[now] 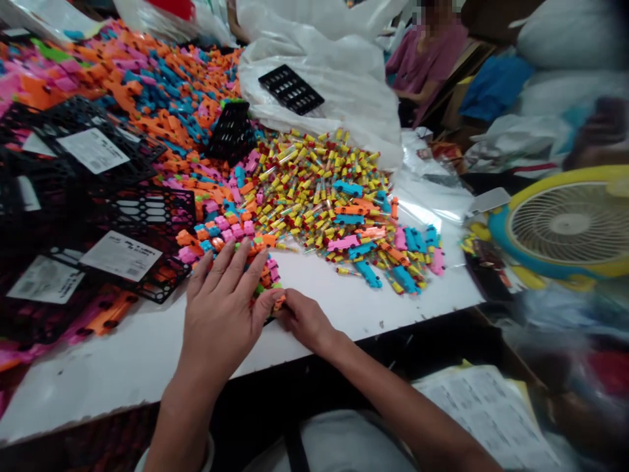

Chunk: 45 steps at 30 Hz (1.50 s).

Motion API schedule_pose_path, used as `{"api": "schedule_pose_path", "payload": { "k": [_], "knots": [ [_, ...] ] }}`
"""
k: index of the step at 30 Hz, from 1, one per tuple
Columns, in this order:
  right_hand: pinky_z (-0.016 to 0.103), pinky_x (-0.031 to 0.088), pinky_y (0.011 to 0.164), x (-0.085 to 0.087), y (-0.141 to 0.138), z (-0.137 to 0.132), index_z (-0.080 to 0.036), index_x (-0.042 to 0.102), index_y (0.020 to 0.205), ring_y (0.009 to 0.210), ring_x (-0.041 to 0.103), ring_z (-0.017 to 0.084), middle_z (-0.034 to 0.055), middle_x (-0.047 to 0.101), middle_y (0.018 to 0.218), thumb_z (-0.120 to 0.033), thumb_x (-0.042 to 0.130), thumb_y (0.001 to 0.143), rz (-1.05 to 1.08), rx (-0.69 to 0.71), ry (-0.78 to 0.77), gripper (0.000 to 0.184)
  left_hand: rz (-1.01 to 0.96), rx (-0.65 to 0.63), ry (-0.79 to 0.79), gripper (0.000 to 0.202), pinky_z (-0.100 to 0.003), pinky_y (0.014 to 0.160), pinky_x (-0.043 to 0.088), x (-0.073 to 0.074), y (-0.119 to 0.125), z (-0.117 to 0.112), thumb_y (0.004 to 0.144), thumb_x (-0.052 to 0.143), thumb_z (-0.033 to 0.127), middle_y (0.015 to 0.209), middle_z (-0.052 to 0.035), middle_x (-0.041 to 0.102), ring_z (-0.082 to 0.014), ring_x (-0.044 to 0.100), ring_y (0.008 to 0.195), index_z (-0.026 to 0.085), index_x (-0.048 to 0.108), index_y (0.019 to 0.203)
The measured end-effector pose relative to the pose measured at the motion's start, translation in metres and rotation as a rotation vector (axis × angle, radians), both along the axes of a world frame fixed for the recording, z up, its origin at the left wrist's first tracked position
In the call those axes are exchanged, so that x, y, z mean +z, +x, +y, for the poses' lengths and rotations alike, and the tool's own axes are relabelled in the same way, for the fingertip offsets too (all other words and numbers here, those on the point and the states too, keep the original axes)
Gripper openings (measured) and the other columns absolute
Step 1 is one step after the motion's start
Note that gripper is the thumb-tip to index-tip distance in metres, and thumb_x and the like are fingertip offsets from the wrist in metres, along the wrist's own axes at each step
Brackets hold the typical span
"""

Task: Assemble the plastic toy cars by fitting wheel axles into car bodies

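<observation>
My left hand (221,295) lies flat with its fingers stretched over a tight block of small toy cars (236,229) in pink, blue and orange rows. Its thumb reaches toward the block's near right corner. At that corner my right hand (309,321) is closed, its thumb and fingers pinching at a small orange toy car (280,303), mostly hidden by the fingers. A dark edge shows under the block; the rest of what lies below is covered by my hands. Beyond is a heap of clear tubes with yellow and red ends (309,183), with loose toy cars (361,249) on it.
Black plastic trays with white labels (120,255) pile up on the left. Behind them spreads a big heap of toy cars (162,92). A yellow and blue fan (570,223) stands right, printed sheets (484,406) lie lower right, and a person in pink (427,59) sits behind.
</observation>
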State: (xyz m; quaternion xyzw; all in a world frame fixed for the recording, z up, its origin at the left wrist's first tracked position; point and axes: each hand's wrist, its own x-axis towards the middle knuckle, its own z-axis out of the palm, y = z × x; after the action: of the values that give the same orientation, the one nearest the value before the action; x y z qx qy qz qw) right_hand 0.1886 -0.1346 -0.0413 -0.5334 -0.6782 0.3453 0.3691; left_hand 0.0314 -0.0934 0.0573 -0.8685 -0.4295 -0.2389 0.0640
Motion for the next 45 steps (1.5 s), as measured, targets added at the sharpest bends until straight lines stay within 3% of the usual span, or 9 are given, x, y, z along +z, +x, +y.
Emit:
{"api": "schedule_pose_path", "payload": {
  "k": [3,8,10,15,28,33,37,42,45],
  "knots": [
    [0.026,0.049,0.074,0.003,0.024,0.001,-0.022,0.059,0.100,0.078,0.059,0.014,0.0019,0.063,0.093,-0.020,0.052,0.089,0.011,-0.076,0.062,0.013,-0.009,-0.012,0.022,0.049,-0.049,0.115,0.026,-0.003,-0.002,0.004,0.095,0.042,0.043,0.146,-0.0120,0.045,-0.0283,0.038,0.138,0.020,0.047,0.138],
    [0.043,0.045,0.094,0.001,0.109,-0.012,-0.019,0.066,0.102,0.103,0.055,0.025,0.0117,0.061,0.106,-0.024,0.049,0.091,-0.321,-0.705,0.232,0.021,-0.024,-0.053,0.026,0.053,-0.050,0.115,0.024,-0.002,-0.004,0.006,0.095,0.037,0.047,0.147,-0.0124,0.044,-0.0297,0.037,0.138,0.022,0.043,0.141],
    [0.048,0.044,0.093,0.000,0.128,-0.020,-0.019,0.067,0.106,0.104,0.054,0.028,0.0132,0.061,0.106,-0.025,0.051,0.090,-0.460,-0.760,0.167,0.024,-0.024,-0.060,0.020,0.056,-0.052,0.116,0.023,0.001,-0.003,0.005,0.095,0.034,0.051,0.147,-0.0134,0.043,-0.0314,0.036,0.139,0.021,0.041,0.142],
    [0.037,0.050,0.088,0.003,0.118,-0.032,-0.024,0.062,0.118,0.099,0.060,0.022,0.0081,0.063,0.107,-0.029,0.051,0.093,-0.315,-0.462,0.061,0.028,-0.014,-0.013,-0.003,0.058,-0.057,0.117,0.015,0.007,0.007,0.003,0.093,0.037,0.054,0.151,-0.0116,0.036,-0.0332,0.033,0.140,0.024,0.039,0.144],
    [0.039,0.043,0.084,0.010,0.120,-0.021,-0.019,0.064,0.104,0.096,0.052,0.026,0.0104,0.062,0.104,-0.028,0.058,0.089,-0.668,-0.251,0.147,0.019,0.067,0.020,-0.027,0.054,-0.055,0.114,0.022,0.008,0.013,0.001,0.094,0.038,0.052,0.147,-0.0126,0.043,-0.0304,0.035,0.139,0.023,0.045,0.139],
    [0.032,0.041,0.075,0.021,0.110,-0.025,-0.019,0.060,0.086,0.087,0.053,0.021,0.0066,0.059,0.091,-0.026,0.059,0.088,-0.701,-0.174,-0.021,0.007,0.068,0.030,-0.035,0.053,-0.054,0.115,0.022,0.007,0.013,0.000,0.094,0.039,0.052,0.148,-0.0109,0.042,-0.0297,0.033,0.140,0.024,0.046,0.139],
    [0.028,0.043,0.069,0.028,0.098,-0.023,-0.019,0.054,0.086,0.077,0.056,0.016,0.0032,0.060,0.087,-0.027,0.055,0.088,-0.393,-0.325,-0.185,0.008,0.066,0.023,-0.038,0.052,-0.054,0.115,0.022,0.008,0.013,0.000,0.094,0.040,0.052,0.148,-0.0104,0.043,-0.0296,0.034,0.140,0.025,0.047,0.138],
    [0.028,0.051,0.066,0.006,0.049,-0.006,-0.021,0.048,0.095,0.066,0.063,0.014,-0.0013,0.064,0.072,-0.038,0.053,0.089,0.419,-0.094,-0.311,0.019,0.059,0.024,-0.070,0.051,-0.054,0.115,0.020,0.010,0.014,-0.001,0.094,0.040,0.050,0.149,-0.0103,0.040,-0.0302,0.033,0.141,0.026,0.045,0.139],
    [0.028,0.052,0.065,-0.006,0.027,0.004,-0.021,0.049,0.097,0.065,0.063,0.014,-0.0015,0.063,0.073,-0.038,0.054,0.088,0.522,-0.049,-0.284,0.019,0.058,0.016,-0.079,0.051,-0.054,0.115,0.020,0.011,0.014,-0.002,0.094,0.042,0.049,0.150,-0.0099,0.039,-0.0299,0.034,0.140,0.027,0.044,0.140]
  ]
}}
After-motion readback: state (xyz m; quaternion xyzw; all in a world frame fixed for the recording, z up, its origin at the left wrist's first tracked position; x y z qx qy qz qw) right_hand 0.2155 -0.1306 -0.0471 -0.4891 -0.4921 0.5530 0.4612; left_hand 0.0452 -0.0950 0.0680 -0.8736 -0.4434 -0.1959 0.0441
